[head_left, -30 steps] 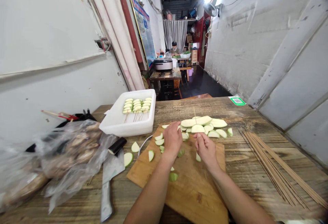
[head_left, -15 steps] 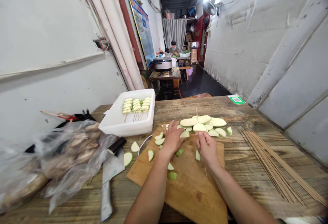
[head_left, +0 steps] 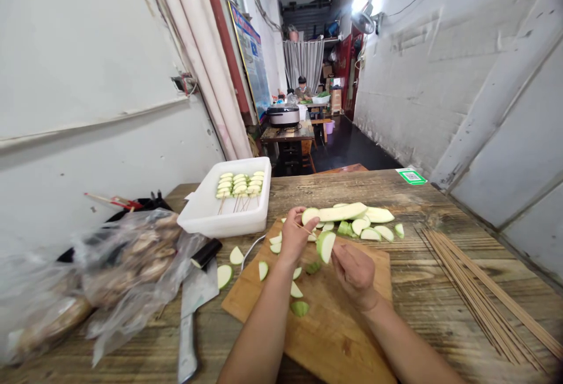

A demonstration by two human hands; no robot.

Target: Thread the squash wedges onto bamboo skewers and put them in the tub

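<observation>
My left hand pinches a pale half-round slice of green-skinned squash between thumb and fingers. Over the wooden cutting board, my right hand is closed on a thin skewer, most of which is hidden. A squash slice is on this skewer, close to the right fingers, and the skewer's tip points toward my left hand. More cut slices lie at the board's far edge, beside long peeled squash pieces. A few slices are scattered on the board.
A white plastic tub with skewered slices stands at the back left. A cleaver lies left of the board, near plastic bags of brownish food. Loose skewers lie on the right. Another person sits far back.
My left hand has picked up a slice. My right hand has tilted the skewer with its slice from upright to pointing left, toward my left hand. The view has shifted slightly.
</observation>
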